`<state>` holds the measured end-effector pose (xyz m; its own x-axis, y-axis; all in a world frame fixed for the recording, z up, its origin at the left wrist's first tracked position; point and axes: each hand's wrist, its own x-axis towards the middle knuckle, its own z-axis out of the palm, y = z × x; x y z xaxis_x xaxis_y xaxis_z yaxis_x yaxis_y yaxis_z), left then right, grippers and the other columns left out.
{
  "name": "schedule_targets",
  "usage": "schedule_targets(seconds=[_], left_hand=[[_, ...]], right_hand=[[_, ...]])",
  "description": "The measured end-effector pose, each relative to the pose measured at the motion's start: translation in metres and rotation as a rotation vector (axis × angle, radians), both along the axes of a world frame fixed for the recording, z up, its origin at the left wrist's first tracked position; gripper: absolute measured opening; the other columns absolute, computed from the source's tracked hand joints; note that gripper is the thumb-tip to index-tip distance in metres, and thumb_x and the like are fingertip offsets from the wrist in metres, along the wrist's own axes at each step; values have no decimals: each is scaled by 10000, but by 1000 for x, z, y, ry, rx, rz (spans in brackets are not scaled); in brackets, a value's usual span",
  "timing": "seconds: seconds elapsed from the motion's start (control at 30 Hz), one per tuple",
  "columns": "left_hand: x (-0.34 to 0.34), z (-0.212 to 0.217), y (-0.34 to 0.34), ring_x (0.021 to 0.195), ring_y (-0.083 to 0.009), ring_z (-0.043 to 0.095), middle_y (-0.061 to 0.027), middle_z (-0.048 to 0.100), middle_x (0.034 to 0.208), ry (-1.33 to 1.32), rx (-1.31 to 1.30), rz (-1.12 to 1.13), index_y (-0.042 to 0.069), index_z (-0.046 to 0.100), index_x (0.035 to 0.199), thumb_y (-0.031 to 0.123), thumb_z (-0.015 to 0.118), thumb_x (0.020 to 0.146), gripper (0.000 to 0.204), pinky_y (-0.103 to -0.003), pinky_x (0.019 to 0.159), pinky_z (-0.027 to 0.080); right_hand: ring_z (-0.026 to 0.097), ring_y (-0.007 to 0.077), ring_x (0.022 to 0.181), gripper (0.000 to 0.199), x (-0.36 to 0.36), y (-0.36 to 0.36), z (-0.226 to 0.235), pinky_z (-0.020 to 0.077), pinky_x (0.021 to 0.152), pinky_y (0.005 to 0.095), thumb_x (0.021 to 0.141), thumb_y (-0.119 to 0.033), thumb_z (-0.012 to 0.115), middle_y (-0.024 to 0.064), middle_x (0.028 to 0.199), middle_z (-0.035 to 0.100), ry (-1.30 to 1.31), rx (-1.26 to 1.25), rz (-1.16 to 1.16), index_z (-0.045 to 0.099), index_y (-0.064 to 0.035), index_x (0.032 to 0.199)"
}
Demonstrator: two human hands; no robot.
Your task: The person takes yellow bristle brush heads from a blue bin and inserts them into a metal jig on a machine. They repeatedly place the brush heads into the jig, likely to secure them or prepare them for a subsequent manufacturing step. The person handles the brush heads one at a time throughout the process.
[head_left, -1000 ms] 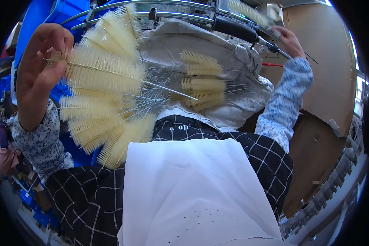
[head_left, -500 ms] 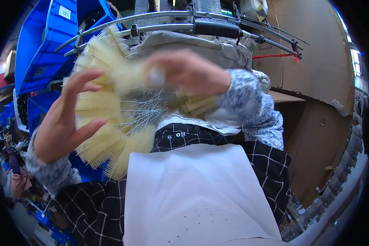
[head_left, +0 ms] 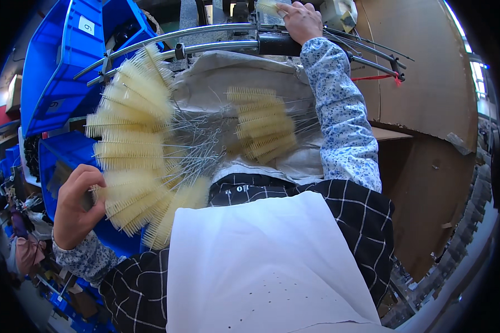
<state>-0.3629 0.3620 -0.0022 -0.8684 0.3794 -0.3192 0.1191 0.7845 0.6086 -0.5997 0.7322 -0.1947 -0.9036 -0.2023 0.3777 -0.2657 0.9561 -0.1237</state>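
Observation:
Several pale yellow bottle brushes with twisted wire handles lie fanned out over a grey cloth. A smaller bunch of the same brushes lies at the middle. My left hand rests at the lower left with its fingers curled on the bristle ends of the fan. My right hand reaches far up to the top and pinches one pale brush beside a black-gripped metal bar. A white apron over a checked shirt fills the lower middle.
Blue plastic bins stand at the upper left and lower left. Curved metal bars run across the top. Brown cardboard sheets stand at the right. Thin wires and a red strap stick out at the upper right.
My right hand has left the fan of brushes and gone up to the top bar with one brush. My left hand has dropped to the fan's lower left.

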Motion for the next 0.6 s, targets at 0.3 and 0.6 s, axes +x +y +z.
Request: schedule_targets(seconds=[0.3,0.6], left_hand=[[10,4,-13,633,-142,378,-84,382,735,369,306,200,44,399,745,-65,438,527,247,-239,588,329],[-2,2,3,620,-140,374,-94,396,746,367,365,137,53,416,770,-44,458,545,248,-239,573,319]], right_hand=[[481,232,822,189,-4,3,-3,372,731,364,713,-187,514,33,845,554,-43,-41,77,618,-206,870],[388,223,994,279,-33,2,-10,282,778,385,785,-183,402,39,978,528,-155,107,77,567,-256,999]])
